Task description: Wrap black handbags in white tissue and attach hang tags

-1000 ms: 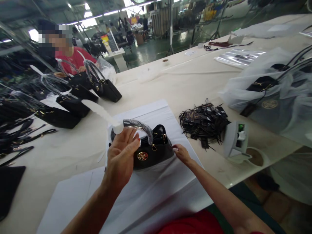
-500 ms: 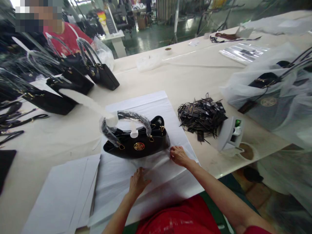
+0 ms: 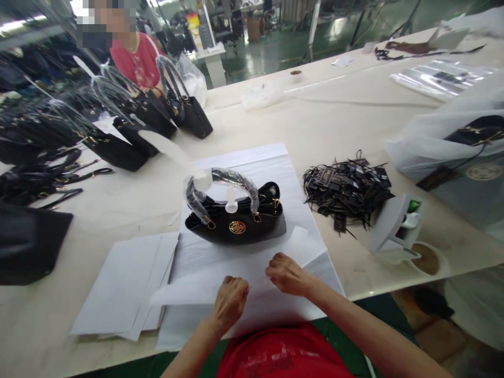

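Black handbag (image 3: 214, 231) upright on white paper (image 3: 271, 157), tabletop (image 3: 338, 123) beneath. Left hand (image 3: 230, 298) and right hand (image 3: 287, 274): fingers curled in, apparently pinching thin sheet (image 3: 185, 294) before bag. Handles (image 3: 236, 176) film-covered; body uncovered, sheet not around it. Black tags (image 3: 346, 189) piled beside paper

Between the handbag (image 3: 254, 231) and tag pile (image 3: 348, 189), a gap seems passable.

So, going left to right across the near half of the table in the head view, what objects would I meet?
Large smooth black piece, stack of flat white sheets, black handbag with round gold emblem, tangled pile of black corded tags, black bag in translucent wrapping.
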### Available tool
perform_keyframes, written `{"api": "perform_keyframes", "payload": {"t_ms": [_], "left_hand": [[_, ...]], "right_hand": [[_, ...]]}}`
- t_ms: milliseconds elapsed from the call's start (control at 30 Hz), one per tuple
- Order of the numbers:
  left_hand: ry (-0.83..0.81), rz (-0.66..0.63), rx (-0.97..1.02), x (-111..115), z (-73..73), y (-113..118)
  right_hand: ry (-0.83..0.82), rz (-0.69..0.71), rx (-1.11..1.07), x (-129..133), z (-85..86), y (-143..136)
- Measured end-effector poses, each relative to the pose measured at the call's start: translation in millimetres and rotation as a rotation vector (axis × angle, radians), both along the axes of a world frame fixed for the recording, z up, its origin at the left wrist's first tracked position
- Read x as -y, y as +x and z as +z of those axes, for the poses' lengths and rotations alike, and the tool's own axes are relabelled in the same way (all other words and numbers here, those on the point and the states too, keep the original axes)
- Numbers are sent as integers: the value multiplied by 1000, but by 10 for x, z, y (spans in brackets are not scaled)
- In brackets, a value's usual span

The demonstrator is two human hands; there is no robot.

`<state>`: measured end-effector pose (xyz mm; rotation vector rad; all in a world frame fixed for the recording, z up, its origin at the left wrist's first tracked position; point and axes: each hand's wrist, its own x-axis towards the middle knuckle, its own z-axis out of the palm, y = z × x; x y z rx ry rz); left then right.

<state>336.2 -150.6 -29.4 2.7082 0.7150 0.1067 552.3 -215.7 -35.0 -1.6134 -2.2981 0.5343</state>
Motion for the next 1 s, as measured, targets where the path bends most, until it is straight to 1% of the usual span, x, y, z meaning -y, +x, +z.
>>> {"api": "perform_keyframes", "payload": {"t_ms": [67,133,200,267,300,367,433,500,600,633,667,700,767,833,900,1000], "left_hand": [[111,-16,128,-67,160,-10],[199,-15,165,-197,375,26],[313,-30,178,-376,614,109],[438,-40,185,-577,829,232],[492,-46,188,-677,915,302],[571,-53,188,-860,1026,448],[610,-37,177,-1008,1065,583],[620,-14,143,-1112,1057,691],[611,-33,100,-1183,1015,780],[608,-55,98,-1185,1001,789],[605,-77,100,-1180,987,788],[602,-99,104,-1167,973,777],[599,-134,117,-1130,950,729],[604,-174,131,-1082,937,652],[622,-232,156,-1025,948,561],[655,-294,206,-915,1037,428]], "right_hand": [[164,-48,-18,26,140,-12],[335,-88,-35,-10,322,6],[474,-125,-50,-112,524,40],[568,-174,-49,-252,713,78],[597,-206,-40,-325,792,97],[624,-277,-14,-455,919,139],[627,-342,-2,-562,1017,183],[665,-402,-46,-665,1120,226],[818,-520,-187,-886,1336,273],[844,-549,-230,-982,1423,278],[830,-553,-269,-1085,1511,278],[769,-531,-314,-1186,1594,271],[569,-446,-429,-1356,1730,241],[400,-354,-556,-1442,1811,199],[332,-290,-656,-1432,1850,156],[330,-209,-738,-1302,1901,103]]}}
